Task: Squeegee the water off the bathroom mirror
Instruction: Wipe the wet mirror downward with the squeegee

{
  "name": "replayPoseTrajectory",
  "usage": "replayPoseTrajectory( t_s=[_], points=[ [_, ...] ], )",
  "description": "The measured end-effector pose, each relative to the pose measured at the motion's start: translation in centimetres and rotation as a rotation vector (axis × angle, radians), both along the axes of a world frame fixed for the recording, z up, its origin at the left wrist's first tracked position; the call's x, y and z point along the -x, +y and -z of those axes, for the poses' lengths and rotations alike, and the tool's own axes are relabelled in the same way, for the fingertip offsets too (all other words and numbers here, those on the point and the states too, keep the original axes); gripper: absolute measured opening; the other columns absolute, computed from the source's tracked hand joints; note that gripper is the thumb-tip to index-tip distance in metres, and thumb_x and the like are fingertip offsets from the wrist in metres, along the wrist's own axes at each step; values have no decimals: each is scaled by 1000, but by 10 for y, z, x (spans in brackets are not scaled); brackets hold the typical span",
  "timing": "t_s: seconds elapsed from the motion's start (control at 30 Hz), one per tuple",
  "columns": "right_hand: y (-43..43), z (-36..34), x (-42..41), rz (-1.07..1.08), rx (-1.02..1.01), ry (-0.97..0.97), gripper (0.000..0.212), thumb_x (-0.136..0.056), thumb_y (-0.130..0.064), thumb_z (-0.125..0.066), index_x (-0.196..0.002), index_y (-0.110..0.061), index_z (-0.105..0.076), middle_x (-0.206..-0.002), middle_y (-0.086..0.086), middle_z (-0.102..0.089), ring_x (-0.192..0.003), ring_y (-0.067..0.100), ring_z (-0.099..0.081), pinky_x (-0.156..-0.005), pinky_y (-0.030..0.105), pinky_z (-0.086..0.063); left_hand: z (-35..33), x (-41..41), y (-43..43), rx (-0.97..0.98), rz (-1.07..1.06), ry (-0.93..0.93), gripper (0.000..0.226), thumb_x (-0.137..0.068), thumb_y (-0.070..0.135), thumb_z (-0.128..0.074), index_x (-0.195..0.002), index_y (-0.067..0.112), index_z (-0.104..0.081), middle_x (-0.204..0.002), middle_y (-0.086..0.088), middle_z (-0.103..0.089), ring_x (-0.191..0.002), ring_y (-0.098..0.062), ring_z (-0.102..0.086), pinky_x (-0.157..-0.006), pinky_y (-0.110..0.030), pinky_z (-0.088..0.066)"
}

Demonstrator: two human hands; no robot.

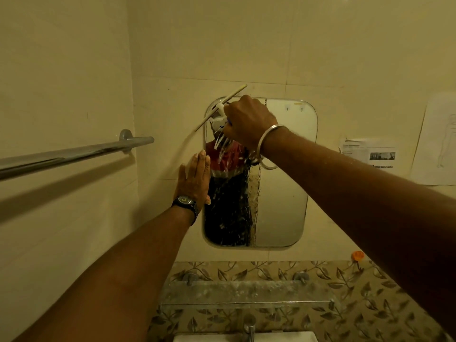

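A rounded rectangular mirror [281,193] hangs on the beige tiled wall, with water streaks and drops running down its left and middle part. My right hand [246,119] is closed around the handle of a white squeegee [219,109] at the mirror's top left corner. The squeegee's blade is tilted and sticks out past the mirror's upper left edge. My left hand [196,178] lies flat with fingers straight against the mirror's left edge and the wall beside it. It holds nothing.
A chrome towel bar [74,154] juts from the left wall. Below the mirror is a glass shelf [246,292], then a tap [249,324] and a basin edge. Papers [370,154] are stuck to the wall at the right. A small orange object [357,255] sits low right.
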State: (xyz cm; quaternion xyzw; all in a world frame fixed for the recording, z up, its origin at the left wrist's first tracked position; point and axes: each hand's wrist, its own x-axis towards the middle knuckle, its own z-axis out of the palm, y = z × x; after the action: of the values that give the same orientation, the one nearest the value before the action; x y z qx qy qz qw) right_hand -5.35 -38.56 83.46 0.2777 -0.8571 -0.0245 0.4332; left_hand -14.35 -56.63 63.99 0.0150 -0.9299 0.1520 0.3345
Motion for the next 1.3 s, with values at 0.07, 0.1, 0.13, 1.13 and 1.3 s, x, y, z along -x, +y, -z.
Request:
replayPoseTrajectory(
  t_s=[0.07,0.1,0.13,1.13,1.3],
  points=[
    [5,4,2,3,-15,-2,14,-95,-15,-62,-98,-2,-66,-76,7,-50,-52,14,-39,-46,22,-24,1,0,0,0,-4,-1,146,-67,64,-82,-161,4,12,-170,-19,15,-158,-39,2,-122,-62,-20],
    [8,7,2,0,-19,-9,18,-97,-18,-61,-102,-2,-66,-79,8,-50,-52,13,-38,-46,22,-24,1,0,0,1,-6,-2,146,-67,64,-82,-161,4,13,-170,-19,15,-158,-39,3,-122,-62,-20],
    [13,11,2,-5,-24,-19,21,-99,-20,-60,-105,-1,-66,-81,8,-48,-51,11,-36,-45,22,-24,1,-1,0,-2,-7,-6,146,-67,64,-82,-161,4,13,-170,-18,16,-158,-38,5,-123,-62,-18],
    [14,-20,-7,-1,-59,22,18,-92,-22,-68,-98,-5,-69,-84,9,-57,-65,27,-53,-55,33,-41,0,-1,0,-3,-3,-2,146,-69,64,-81,-161,4,15,-169,-18,18,-158,-38,6,-122,-63,-21],
    [18,-11,0,37,-86,15,22,-98,-25,-63,-103,-4,-67,-90,13,-62,-69,28,-59,-59,35,-50,1,0,1,-12,-3,-10,147,-68,64,-82,-161,5,16,-169,-17,19,-158,-38,7,-123,-63,-19]
  ],
)
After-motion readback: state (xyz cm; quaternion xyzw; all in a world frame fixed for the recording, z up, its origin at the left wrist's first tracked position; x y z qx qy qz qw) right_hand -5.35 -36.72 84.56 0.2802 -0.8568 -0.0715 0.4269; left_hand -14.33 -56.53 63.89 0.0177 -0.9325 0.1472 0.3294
